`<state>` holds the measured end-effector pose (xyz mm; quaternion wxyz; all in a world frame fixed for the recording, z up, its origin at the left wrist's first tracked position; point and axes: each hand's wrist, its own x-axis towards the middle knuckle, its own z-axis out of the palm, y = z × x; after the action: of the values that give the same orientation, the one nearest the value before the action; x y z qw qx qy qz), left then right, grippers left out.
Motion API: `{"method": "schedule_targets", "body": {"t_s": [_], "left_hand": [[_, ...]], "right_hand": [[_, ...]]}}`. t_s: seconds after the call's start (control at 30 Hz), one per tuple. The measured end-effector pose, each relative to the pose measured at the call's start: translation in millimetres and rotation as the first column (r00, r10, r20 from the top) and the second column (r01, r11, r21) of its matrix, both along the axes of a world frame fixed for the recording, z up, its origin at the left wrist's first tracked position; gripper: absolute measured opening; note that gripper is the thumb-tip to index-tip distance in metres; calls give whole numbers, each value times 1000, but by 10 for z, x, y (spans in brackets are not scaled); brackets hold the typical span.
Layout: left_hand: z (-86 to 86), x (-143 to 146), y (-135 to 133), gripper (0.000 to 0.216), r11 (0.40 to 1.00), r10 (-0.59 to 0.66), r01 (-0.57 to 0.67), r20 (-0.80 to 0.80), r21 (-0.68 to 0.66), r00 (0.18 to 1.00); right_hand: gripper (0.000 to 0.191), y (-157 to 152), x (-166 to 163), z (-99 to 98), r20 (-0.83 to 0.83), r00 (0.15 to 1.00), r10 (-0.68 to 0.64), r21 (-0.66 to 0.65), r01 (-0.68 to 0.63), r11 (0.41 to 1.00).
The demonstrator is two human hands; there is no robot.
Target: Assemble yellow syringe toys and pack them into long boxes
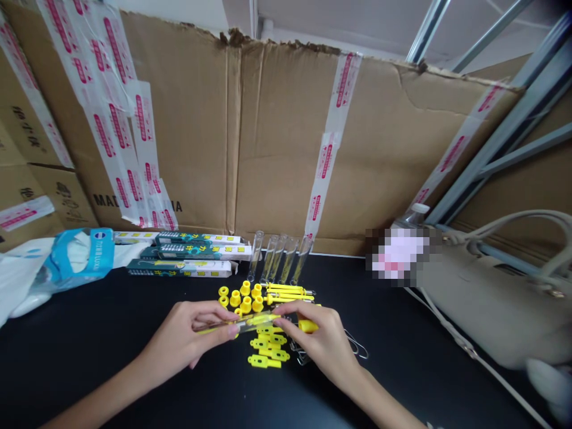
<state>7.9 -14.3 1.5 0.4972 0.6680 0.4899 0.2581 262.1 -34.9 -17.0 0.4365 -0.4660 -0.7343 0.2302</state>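
Observation:
Both hands hold one clear plastic tube (243, 322) with a yellow piece inside, level above the black table (111, 333). My left hand (187, 339) pinches its left end; my right hand (319, 342) pinches the right end, where a yellow cap (308, 326) sticks out. Under the hands lie several flat yellow parts (268, 351) and a wire clip (355, 345). Just beyond them sit several small yellow caps (243, 295) and yellow sticks (288, 292). Several empty clear tubes (279, 259) lean in a row behind.
Long printed boxes (187, 253) lie at the back left beside a blue-and-white packet (80, 253). A taped cardboard sheet (277, 137) walls the back. A beige bag (496, 298) with straps fills the right side, near a metal rack (504, 137).

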Motion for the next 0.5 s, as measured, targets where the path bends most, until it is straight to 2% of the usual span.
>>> {"method": "schedule_targets", "body": {"t_s": [0.1, 0.3, 0.4, 0.5], "left_hand": [[-11, 3, 4, 39, 1000, -2, 2, -5, -7, 1000], [-30, -12, 41, 42, 1000, -9, 9, 14, -29, 1000], [-13, -27, 62, 42, 1000, 3, -3, 9, -11, 1000], [5, -42, 81, 42, 1000, 19, -19, -6, 14, 1000]], "right_hand": [[12, -3, -25, -22, -19, 1000, 8, -31, -8, 999], [41, 6, -39, 1, -32, 995, -97, -126, 92, 988], [38, 1, 1, 32, -42, 992, -117, -99, 113, 989], [39, -3, 53, 48, -99, 992, -83, -76, 75, 994]]}}
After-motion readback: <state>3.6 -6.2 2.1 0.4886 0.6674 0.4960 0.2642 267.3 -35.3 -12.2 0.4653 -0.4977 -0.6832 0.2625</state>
